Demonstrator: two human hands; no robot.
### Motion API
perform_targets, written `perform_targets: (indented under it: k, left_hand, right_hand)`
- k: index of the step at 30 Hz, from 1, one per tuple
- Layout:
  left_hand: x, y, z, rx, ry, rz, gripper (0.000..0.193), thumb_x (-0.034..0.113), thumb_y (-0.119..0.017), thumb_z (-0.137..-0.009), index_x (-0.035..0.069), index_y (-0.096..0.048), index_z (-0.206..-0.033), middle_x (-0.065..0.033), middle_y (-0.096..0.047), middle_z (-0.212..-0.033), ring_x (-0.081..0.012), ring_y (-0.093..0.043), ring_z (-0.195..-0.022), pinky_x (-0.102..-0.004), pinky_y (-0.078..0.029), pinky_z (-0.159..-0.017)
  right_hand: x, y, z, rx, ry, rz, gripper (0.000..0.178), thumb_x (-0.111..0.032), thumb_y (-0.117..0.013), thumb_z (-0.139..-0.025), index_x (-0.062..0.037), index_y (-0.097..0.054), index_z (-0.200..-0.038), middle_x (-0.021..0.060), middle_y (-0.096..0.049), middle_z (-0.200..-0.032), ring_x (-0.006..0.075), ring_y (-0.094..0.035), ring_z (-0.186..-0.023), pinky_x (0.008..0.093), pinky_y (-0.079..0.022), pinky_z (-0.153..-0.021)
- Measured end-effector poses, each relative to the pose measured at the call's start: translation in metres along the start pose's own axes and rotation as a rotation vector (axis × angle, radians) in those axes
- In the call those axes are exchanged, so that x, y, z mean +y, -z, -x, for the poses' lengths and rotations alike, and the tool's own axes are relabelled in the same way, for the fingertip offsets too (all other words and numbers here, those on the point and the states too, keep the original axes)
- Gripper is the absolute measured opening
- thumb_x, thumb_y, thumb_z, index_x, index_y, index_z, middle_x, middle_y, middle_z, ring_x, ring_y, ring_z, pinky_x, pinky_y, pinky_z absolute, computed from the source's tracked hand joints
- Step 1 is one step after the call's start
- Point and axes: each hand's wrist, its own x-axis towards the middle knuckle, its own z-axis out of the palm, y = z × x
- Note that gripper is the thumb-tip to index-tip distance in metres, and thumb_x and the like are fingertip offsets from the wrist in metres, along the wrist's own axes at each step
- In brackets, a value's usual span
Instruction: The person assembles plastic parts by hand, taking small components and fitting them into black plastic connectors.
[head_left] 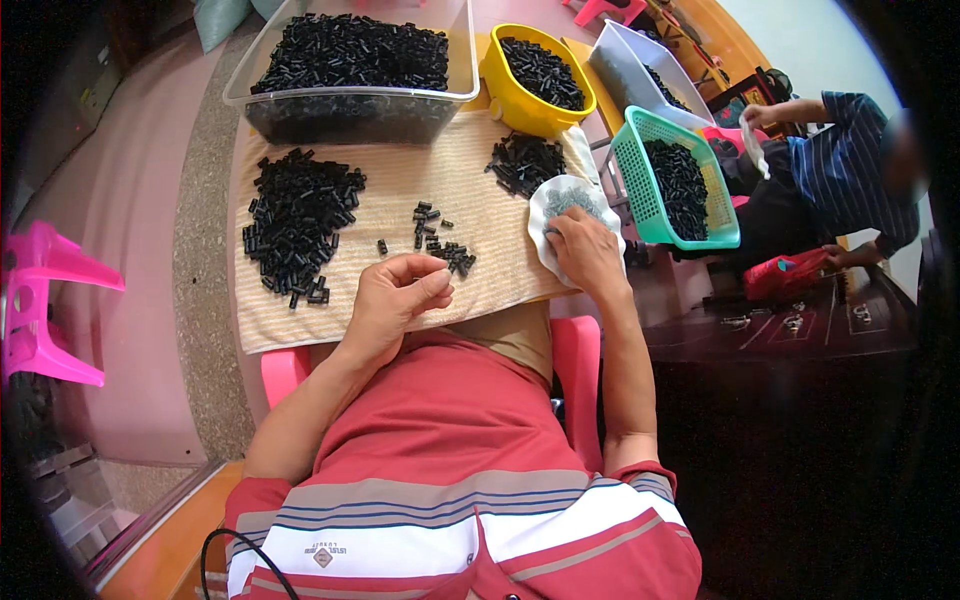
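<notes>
My left hand (pixel 398 302) is raised above the near edge of the towel, its thumb and fingertips pressed together. Whatever it pinches is too small or hidden to make out. My right hand (pixel 588 252) reaches into a white scalloped dish (pixel 541 262) of small clear greyish pieces (pixel 568 198). Its fingers are bent and drawn together over them, with a dark spot at the fingertips that I cannot identify. Just beyond my left hand lies a small scatter of short black cylindrical parts (pixel 455 257). A larger heap of black parts (pixel 300 215) spreads to the left, and another pile (pixel 525 163) sits behind the dish.
Across the back stand a clear plastic bin (pixel 350 92) and a yellow tub (pixel 558 122), both holding black parts. A green basket (pixel 728 228) and a white bin (pixel 615 60) are at the right. Another person (pixel 845 160) sits there. A pink stool (pixel 45 300) stands left.
</notes>
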Motion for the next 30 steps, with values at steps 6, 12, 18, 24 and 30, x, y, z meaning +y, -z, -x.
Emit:
perform_targets:
  k: [6, 12, 18, 24, 30]
  left_hand:
    - [0.0012, -0.0004, 0.0004, -0.005, 0.008, -0.014, 0.016, 0.009, -0.072, -0.089, 0.002, -0.068, -0.103, -0.0046, -0.070, -0.089, -0.0118, -0.068, -0.077, -0.0243, -0.058, -0.072]
    - [0.0010, -0.0004, 0.0007, -0.012, 0.006, -0.003, 0.016, 0.009, -0.072, -0.089, 0.002, -0.068, -0.103, -0.0039, -0.070, -0.089, -0.0112, -0.067, -0.076, -0.0236, -0.058, -0.071]
    - [0.0003, -0.0014, 0.0008, -0.005, 0.015, 0.000, 0.015, 0.009, -0.072, -0.089, 0.003, -0.068, -0.102, -0.0036, -0.069, -0.088, -0.0110, -0.067, -0.076, -0.0239, -0.058, -0.071]
    - [-0.0012, -0.0010, 0.0015, -0.013, 0.016, 0.000, 0.013, 0.009, -0.072, -0.089, 0.003, -0.068, -0.101, -0.0033, -0.069, -0.087, -0.0111, -0.067, -0.076, -0.0246, -0.058, -0.072]
    - [-0.0018, -0.0002, 0.0013, -0.022, 0.021, -0.008, 0.014, 0.009, -0.072, -0.089, 0.003, -0.068, -0.101, -0.0036, -0.069, -0.087, -0.0111, -0.067, -0.076, -0.0247, -0.058, -0.072]
  right_hand:
    - [0.0022, -0.0086, -0.0005, 0.046, 0.001, -0.003, 0.015, -0.020, -0.062, -0.088, -0.0065, -0.069, -0.087, 0.0123, -0.064, -0.091, 0.0340, -0.064, -0.087, 0.0442, -0.050, -0.077]
    - [0.0018, -0.0077, -0.0022, 0.073, 0.049, 0.001, 0.014, -0.018, -0.062, -0.086, -0.0063, -0.067, -0.082, 0.0120, -0.064, -0.087, 0.0339, -0.064, -0.081, 0.0441, -0.051, -0.073]
    - [0.0023, -0.0062, -0.0027, 0.106, 0.087, -0.067, 0.011, -0.016, -0.063, -0.083, -0.0063, -0.068, -0.083, 0.0121, -0.065, -0.086, 0.0336, -0.065, -0.080, 0.0437, -0.052, -0.073]
    - [0.0051, -0.0056, -0.0056, 0.063, 0.122, -0.063, 0.011, -0.013, -0.064, -0.082, -0.0059, -0.070, -0.087, 0.0126, -0.067, -0.087, 0.0332, -0.065, -0.084, 0.0428, -0.052, -0.075]
    - [0.0060, -0.0077, -0.0083, 0.052, 0.118, -0.056, 0.012, -0.012, -0.064, -0.082, -0.0048, -0.070, -0.089, 0.0135, -0.067, -0.087, 0.0339, -0.065, -0.086, 0.0432, -0.051, -0.078]
